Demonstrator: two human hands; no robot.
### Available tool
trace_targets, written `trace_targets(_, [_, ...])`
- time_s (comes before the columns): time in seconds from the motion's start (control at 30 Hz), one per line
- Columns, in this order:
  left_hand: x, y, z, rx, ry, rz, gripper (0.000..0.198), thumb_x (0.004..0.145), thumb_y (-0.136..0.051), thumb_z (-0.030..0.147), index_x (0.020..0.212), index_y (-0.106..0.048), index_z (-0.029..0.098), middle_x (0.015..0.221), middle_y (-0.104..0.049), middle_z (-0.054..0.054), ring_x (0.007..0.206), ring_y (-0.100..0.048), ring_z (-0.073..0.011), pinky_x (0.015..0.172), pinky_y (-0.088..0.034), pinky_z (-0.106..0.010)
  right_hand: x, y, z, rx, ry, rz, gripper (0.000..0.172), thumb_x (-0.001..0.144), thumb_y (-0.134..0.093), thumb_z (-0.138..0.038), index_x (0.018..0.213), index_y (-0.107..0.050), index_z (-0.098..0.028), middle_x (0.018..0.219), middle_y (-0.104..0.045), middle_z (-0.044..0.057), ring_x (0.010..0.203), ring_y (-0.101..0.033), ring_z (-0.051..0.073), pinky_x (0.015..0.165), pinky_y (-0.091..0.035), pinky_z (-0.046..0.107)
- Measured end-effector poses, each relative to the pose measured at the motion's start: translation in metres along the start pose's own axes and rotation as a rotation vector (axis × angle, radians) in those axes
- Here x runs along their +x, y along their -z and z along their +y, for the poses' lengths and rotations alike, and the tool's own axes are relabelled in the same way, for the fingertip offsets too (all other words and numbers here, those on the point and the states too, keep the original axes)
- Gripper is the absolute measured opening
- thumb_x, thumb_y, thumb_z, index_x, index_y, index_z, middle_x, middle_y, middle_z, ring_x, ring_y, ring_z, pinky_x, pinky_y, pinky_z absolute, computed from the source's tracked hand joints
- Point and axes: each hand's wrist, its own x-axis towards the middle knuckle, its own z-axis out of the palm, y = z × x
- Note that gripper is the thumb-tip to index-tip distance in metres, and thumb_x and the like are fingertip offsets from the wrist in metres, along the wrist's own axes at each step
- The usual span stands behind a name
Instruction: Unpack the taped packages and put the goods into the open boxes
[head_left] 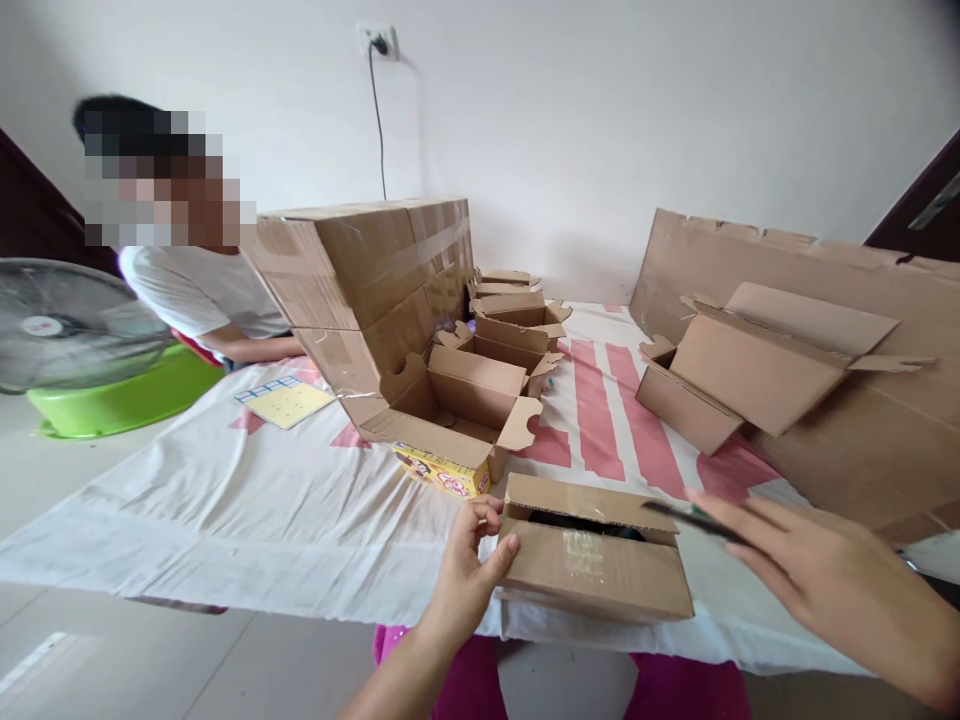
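A small cardboard box (600,570) lies at the table's near edge, with clear tape across its top flaps. A gap between the flaps shows something dark inside, which I cannot make out. My left hand (472,550) grips the box's left end, thumb on the top and fingers curled at the back. My right hand (817,560), to the right of the box, holds a slim dark knife-like tool (697,520). The tool's tip reaches over the right end of the flaps. Motion blur hides its exact kind.
Several open cartons (450,420) stand in a row behind, beside stacked taped boxes (360,270). A yellow printed box (442,470) sits against the nearest carton. More open cartons (757,370) lean at right by a large cardboard sheet (862,450). A person (217,300) sits far left near a fan (75,325).
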Motion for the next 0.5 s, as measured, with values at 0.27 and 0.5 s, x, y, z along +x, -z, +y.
trace_targets(0.27, [-0.003, 0.009, 0.015, 0.156, -0.142, -0.172, 0.033, 0.093, -0.053, 0.048, 0.115, -0.060, 0.024, 0.134, -0.051, -0.014, 0.126, -0.050, -0.0299, 0.098, -0.047, -0.043, -0.076, -0.133, 0.033, 0.363, -0.639, -0.181, 0.051, 0.084, -0.044, -0.050, 0.120, -0.062, -0.018, 0.119, -0.071, 0.013, 0.109, -0.068, 0.031, 0.092, -0.054, 0.044])
trace_targets(0.5, [-0.036, 0.020, 0.010, 0.470, -0.621, -0.053, 0.027, 0.088, -0.058, 0.018, 0.111, -0.065, 0.030, 0.110, -0.054, -0.011, 0.107, -0.055, -0.0281, 0.088, -0.051, -0.044, -0.065, -0.129, 0.006, 0.335, -0.495, -0.077, 0.037, 0.086, -0.050, -0.043, 0.110, -0.066, -0.020, 0.109, -0.072, 0.012, 0.105, -0.067, 0.030, 0.092, -0.053, 0.045])
